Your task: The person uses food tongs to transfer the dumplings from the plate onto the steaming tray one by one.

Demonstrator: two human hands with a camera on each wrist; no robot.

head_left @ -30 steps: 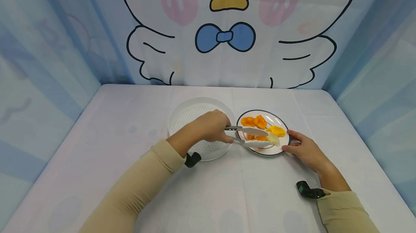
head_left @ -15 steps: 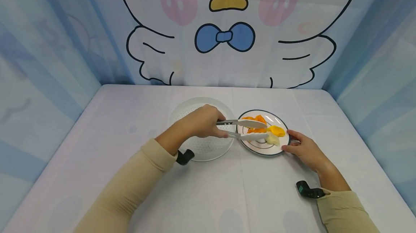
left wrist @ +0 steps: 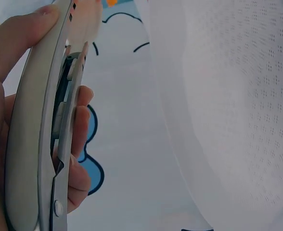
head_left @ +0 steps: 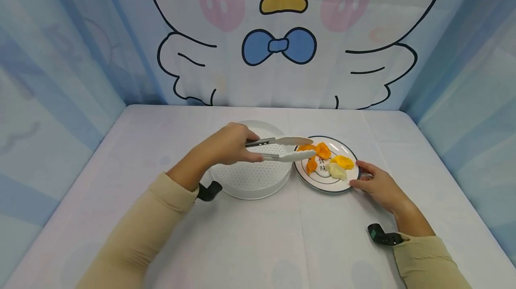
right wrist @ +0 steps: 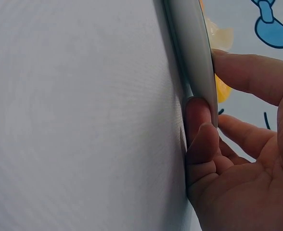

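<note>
In the head view my left hand (head_left: 230, 143) holds a pair of tongs (head_left: 288, 141) with metal handles and pale tips. The tips stand apart over the left edge of a white, dark-rimmed plate (head_left: 332, 185). An orange piece (head_left: 306, 147) shows between them; I cannot tell whether they touch it. Other orange pieces (head_left: 323, 150), a yellow piece (head_left: 342, 161) and a pale cream piece (head_left: 336, 171), all soft and curved, lie on the plate. My right hand (head_left: 375, 186) pinches the plate's right rim, thumb above and fingertips underneath, as the right wrist view shows.
A round white perforated tray (head_left: 254, 180) with a raised rim sits just left of the plate, partly under my left hand. Both stand on a white-covered table (head_left: 258, 239). A cartoon-printed curtain (head_left: 278, 78) hangs behind, with blue drapes at both sides.
My left hand has drawn the tongs left and away, from over the plate's middle to its left edge, above the tray. More of the plate shows. My right hand has stayed put.
</note>
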